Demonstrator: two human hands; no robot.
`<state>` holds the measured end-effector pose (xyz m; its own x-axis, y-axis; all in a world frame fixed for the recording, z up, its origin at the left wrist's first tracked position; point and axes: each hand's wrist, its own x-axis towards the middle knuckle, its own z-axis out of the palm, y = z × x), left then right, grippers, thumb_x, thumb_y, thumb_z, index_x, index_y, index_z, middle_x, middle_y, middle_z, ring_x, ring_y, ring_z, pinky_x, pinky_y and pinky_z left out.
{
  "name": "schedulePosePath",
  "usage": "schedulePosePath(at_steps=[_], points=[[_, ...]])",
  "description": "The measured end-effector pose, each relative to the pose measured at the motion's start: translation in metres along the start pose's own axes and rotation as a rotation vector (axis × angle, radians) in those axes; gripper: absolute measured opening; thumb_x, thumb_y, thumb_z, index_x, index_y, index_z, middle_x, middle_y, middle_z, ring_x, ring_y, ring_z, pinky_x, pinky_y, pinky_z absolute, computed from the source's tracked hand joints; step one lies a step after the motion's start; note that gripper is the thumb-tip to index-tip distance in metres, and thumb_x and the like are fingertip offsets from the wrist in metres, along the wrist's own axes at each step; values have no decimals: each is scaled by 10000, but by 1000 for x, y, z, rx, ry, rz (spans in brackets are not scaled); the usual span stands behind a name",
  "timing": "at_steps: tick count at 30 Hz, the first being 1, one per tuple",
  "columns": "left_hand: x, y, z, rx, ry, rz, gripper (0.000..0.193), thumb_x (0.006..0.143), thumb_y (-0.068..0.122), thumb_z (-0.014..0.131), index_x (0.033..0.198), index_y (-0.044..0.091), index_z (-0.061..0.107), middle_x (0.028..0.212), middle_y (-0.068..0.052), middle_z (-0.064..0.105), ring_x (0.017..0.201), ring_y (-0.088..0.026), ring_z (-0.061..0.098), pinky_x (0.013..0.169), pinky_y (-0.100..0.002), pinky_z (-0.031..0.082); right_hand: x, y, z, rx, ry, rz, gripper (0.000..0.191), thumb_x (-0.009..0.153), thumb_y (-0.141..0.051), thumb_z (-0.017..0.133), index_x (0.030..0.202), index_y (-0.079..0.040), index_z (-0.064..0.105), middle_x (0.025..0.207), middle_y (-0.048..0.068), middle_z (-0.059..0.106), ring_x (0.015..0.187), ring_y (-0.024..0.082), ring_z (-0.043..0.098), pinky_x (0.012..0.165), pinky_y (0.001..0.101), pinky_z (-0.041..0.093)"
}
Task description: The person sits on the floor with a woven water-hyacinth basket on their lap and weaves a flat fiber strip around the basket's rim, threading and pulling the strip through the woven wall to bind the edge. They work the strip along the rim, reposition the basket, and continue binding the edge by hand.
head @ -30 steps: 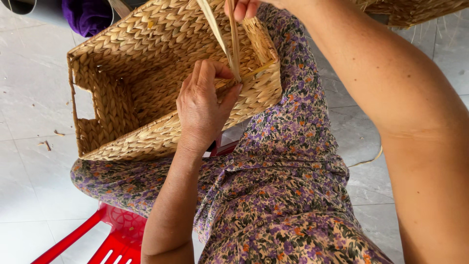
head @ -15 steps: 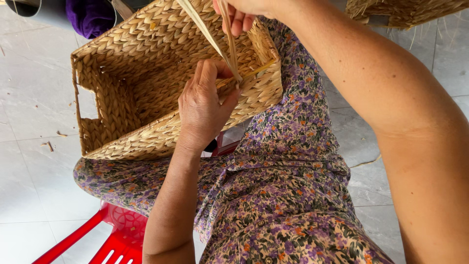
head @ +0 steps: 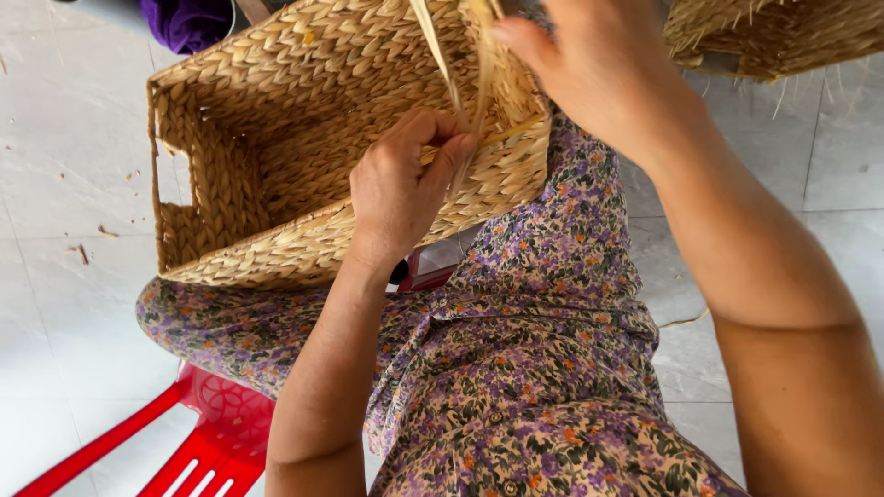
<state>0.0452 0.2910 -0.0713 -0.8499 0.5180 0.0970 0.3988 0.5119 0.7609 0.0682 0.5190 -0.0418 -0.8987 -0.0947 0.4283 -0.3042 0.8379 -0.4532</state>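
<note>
My left hand (head: 398,189) rests on the near rim of the rectangular basket woven from pale tan straw (head: 304,138), which lies tipped across my lap with its open mouth turned up towards me. The fingers (head: 440,147) are curled in tight, pinching the long flat straw strands (head: 465,83) against the rim right where they leave the weave. My right hand (head: 599,69) is higher, near the top of the view, with the fingers bent around the upper run of those same strands (the tips sit partly behind the fibres, so I cannot tell how firmly they close). The strands run taut between the two hands, just over the basket's right corner. The basket's left wall has a cut-out handle opening (head: 180,179), and the light floor tiles (head: 64,304) show through it. Under the basket is my purple flowered dress (head: 525,368), and I sit on a red plastic stool (head: 207,442). A second woven straw piece (head: 783,37) lies on the tiles at the upper right, well apart, and a bundle of purple cloth (head: 189,20) sits beyond the basket's far edge
</note>
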Motion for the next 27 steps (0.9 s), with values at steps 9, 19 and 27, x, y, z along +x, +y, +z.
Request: schedulePosePath(at_steps=[9, 19, 27], points=[[11, -7, 3, 50, -128, -234, 271, 976, 444, 630, 974, 193, 731, 761, -24, 755, 741, -256, 743, 659, -416, 549, -84, -42, 55, -23, 59, -22, 290, 873, -142, 897, 1091, -148, 705, 1116, 67, 604, 991, 245, 576, 937, 451, 426], [11, 0, -3, 84, -157, -218, 304, 970, 486, 638, 989, 197, 728, 833, 4, 774, 751, -228, 744, 669, -423, 539, -126, -65, -59, 1361, 9, -45, 194, 959, -103, 762, 1102, -88, 633, 1190, 90, 614, 1060, 232, 621, 917, 386, 524], [9, 0, -3, 88, -143, -184, 293, 976, 478, 641, 985, 199, 730, 844, 6, 778, 776, -226, 752, 678, -427, 548, -124, -49, -34, 449, 34, 30, 380, 936, -92, 780, 1284, -29, 643, 1343, 203, 629, 1199, 314, 650, 958, 387, 619]])
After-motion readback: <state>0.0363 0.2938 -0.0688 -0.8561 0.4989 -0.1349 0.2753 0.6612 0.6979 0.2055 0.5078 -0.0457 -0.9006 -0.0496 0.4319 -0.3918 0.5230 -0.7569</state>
